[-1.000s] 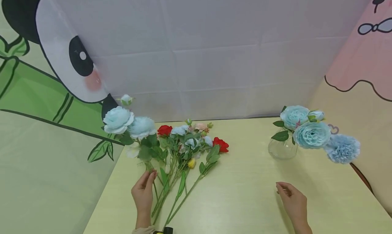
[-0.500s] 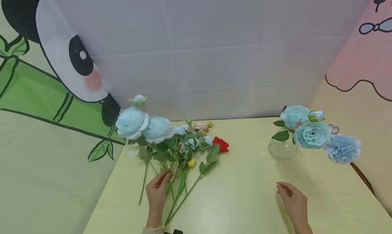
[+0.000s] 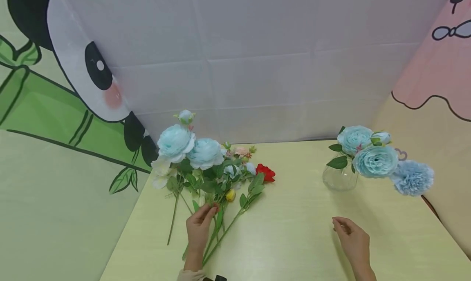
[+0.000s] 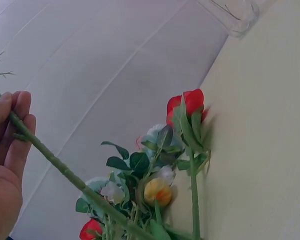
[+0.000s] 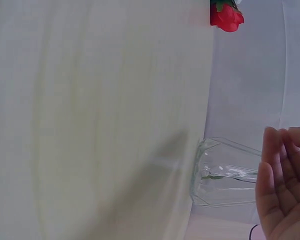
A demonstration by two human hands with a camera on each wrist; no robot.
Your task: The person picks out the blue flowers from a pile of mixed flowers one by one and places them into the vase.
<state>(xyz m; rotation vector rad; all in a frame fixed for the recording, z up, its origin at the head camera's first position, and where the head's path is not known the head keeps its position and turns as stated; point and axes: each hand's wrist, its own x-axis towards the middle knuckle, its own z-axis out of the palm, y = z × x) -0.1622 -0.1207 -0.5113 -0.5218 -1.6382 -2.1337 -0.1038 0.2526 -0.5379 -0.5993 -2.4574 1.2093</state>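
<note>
My left hand [image 3: 200, 228] pinches the green stem [image 4: 65, 171] of a light-blue artificial peony spray [image 3: 176, 143]. Two full blooms and a bud rise above that hand, held upright over other stems. Below and behind it lie several loose artificial flowers, among them a red flower [image 3: 265, 173], a yellow bud [image 3: 230, 195] and a white flower [image 3: 160, 174]. My right hand [image 3: 352, 237] hovers at the right with fingers loosely bent and nothing in them. Nearest to it stands a clear glass vase [image 3: 337, 180] holding blue peonies [image 3: 374, 161] and a blue carnation [image 3: 411, 178].
A pale wooden table [image 3: 287, 228] carries everything. Behind it hangs a white cloth backdrop [image 3: 254, 81] with cartoon animal prints. One separate stem [image 3: 173, 221] lies to the left of my left hand. The carnation leans out past the vase to the right.
My left hand has moved to the right, carrying the light-blue peony spray across the pile; it now hides the left red flower. My right hand has stayed in place.
</note>
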